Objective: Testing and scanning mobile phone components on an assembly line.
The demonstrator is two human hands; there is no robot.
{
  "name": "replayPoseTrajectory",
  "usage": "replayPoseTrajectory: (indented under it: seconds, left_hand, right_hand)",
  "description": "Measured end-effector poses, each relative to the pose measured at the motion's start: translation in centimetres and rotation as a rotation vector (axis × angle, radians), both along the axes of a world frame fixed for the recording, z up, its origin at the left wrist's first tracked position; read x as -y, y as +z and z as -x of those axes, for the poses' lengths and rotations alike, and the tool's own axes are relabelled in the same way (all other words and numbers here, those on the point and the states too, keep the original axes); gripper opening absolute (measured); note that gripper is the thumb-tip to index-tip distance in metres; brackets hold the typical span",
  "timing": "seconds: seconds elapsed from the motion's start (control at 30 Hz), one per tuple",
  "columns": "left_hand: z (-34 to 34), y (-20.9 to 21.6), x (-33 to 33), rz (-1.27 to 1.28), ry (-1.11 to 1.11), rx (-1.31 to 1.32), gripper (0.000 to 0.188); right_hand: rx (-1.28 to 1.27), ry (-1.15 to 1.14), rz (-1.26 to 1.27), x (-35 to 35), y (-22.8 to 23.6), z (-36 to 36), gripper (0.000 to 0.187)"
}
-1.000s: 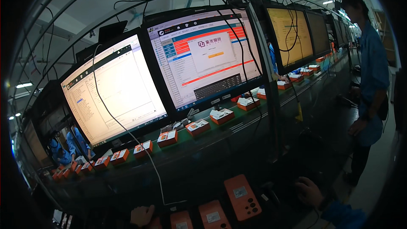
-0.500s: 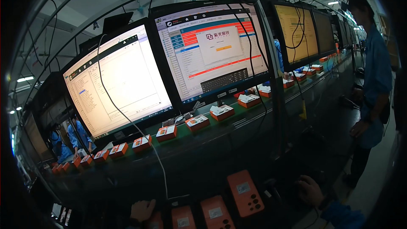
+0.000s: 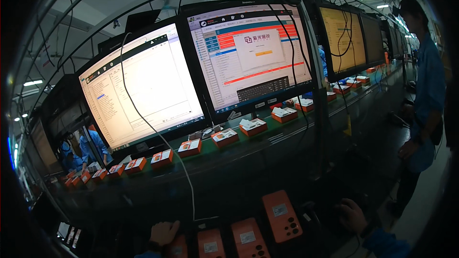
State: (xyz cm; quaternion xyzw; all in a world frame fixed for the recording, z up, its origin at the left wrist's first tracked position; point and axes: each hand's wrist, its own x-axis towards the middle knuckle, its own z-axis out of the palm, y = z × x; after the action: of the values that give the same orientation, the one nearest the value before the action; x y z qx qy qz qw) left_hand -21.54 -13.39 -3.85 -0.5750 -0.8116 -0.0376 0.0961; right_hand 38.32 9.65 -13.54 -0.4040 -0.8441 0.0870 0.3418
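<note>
Four orange-red phones lie face down along the near edge: one beside my left hand, a second phone, a third phone and a fourth phone. The last three show white labels, and two show dark camera rings. My left hand rests at the leftmost phone, fingers loosely out and partly lost in shadow, with no object visible in it. To the right of the phones, my right hand is curled low over the dark surface. Whatever lies under its fingers is too dark to make out.
Two lit monitors, a left monitor and a right monitor, stand ahead. Behind a dark ledge, open orange boxes line a green strip. A white cable hangs down. A person in blue stands at right.
The whole view has shifted slightly, so the monitors and boxes sit farther right in the picture. Both hands keep about the same places beside the phones.
</note>
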Motion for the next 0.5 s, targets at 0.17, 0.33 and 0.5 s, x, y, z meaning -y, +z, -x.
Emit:
replayPoseTrajectory:
  seconds: [0.17,0.33,0.5]
  left_hand:
    - [0.5,-0.5,-0.5,-0.01,0.094,0.09,0.048]
    - [1.4,-1.7,0.1,-0.025,0.08,0.07,0.051]
    - [0.7,-1.0,-0.2,-0.063,-0.023,-0.037,0.052]
  right_hand:
    - [-0.012,-0.008,0.015,0.1,-0.1,0.0,0.046]
    - [-0.014,0.024,0.011,0.2,0.8,0.4,0.045]
    - [0.024,0.014,-0.04,0.1,0.4,0.7,0.048]
